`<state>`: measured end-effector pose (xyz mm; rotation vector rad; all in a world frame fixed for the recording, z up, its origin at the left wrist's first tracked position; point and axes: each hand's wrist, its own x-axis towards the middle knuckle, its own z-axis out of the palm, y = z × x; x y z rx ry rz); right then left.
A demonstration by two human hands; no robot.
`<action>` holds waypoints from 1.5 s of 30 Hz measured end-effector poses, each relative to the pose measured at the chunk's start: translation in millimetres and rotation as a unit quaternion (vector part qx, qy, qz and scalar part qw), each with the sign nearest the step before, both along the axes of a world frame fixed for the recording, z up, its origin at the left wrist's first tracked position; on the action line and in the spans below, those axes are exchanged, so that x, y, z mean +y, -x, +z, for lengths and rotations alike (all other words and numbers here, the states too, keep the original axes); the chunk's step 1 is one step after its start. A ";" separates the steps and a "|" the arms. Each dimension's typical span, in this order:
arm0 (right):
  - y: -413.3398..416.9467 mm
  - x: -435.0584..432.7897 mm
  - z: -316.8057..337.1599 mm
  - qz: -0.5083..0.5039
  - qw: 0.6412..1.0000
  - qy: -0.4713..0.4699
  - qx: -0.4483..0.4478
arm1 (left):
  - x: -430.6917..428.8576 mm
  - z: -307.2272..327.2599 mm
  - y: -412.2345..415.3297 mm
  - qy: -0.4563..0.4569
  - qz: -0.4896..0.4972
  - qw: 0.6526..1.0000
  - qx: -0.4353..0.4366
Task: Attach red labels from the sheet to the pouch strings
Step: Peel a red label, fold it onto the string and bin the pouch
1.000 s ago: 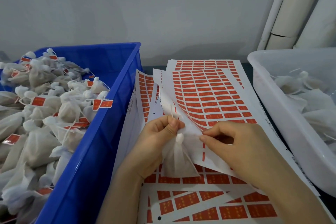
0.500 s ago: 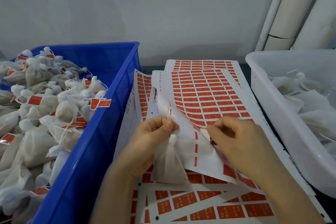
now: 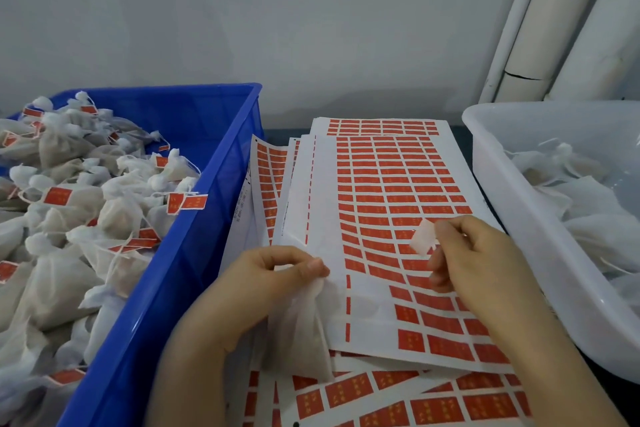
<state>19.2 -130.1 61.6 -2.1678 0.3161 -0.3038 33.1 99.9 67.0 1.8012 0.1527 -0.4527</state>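
Sheets of red labels (image 3: 391, 198) lie stacked in front of me between two bins. My left hand (image 3: 273, 274) grips the gathered neck of a white mesh pouch (image 3: 301, 333), which hangs down over the near edge of the top sheet. My right hand (image 3: 474, 260) pinches a peeled label (image 3: 423, 238) above the sheet, with its pale back turned toward me. The pouch string is hidden inside my left fingers.
A blue crate (image 3: 194, 253) at the left is heaped with labelled pouches (image 3: 69, 211). A translucent white tub (image 3: 540, 218) at the right holds unlabelled pouches (image 3: 585, 204). More label sheets (image 3: 381, 399) lie nearest me. White pipes (image 3: 540, 17) run up the grey wall.
My right hand has peeled a label off the sheet and lifted it up and to the right. The sheet's lifted corner has dropped flat. My left hand keeps hold of the pouch.
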 end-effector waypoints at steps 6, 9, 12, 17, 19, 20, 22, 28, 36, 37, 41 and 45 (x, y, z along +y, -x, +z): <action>0.9 5.4 5.7 0.018 0.998 -0.057 -0.032 | 10.6 -9.0 -5.4 -0.108 0.059 0.987 -0.101; 1.4 9.1 6.6 0.027 0.995 -0.082 -0.043 | -1.0 -2.7 -4.1 -0.061 0.013 0.991 -0.122; 4.1 13.0 7.6 0.036 0.992 -0.103 -0.055 | -16.9 1.0 0.6 0.033 -0.019 0.993 -0.113; 8.6 18.2 5.9 0.054 0.987 -0.121 -0.089 | -34.8 -3.3 3.7 0.122 -0.008 0.987 -0.102; 9.4 20.7 7.0 0.067 0.984 -0.130 -0.105 | -37.3 -4.7 3.7 0.148 0.002 0.983 -0.104; 9.7 22.5 8.0 0.075 0.981 -0.137 -0.112 | -38.7 -4.8 3.8 0.163 0.003 0.981 -0.106; 10.8 25.7 9.7 0.092 0.978 -0.145 -0.122 | -42.8 -4.5 3.9 0.185 0.007 0.977 -0.103; 17.4 33.0 15.6 0.130 0.969 -0.172 -0.119 | -53.5 -6.0 7.5 0.214 0.010 0.973 -0.086; 16.7 35.3 15.2 0.135 0.962 -0.204 -0.120 | -56.5 -7.1 7.6 0.240 0.020 0.967 -0.085; 16.5 35.9 15.2 0.134 0.963 -0.203 -0.120 | -56.5 -7.2 7.7 0.244 0.018 0.966 -0.086; 15.9 36.2 14.2 0.125 0.966 -0.190 -0.121 | -56.8 -6.9 7.4 0.258 0.019 0.962 -0.086; 15.8 36.2 11.9 0.120 0.968 -0.185 -0.117 | -56.5 -6.6 7.8 0.263 0.018 0.960 -0.092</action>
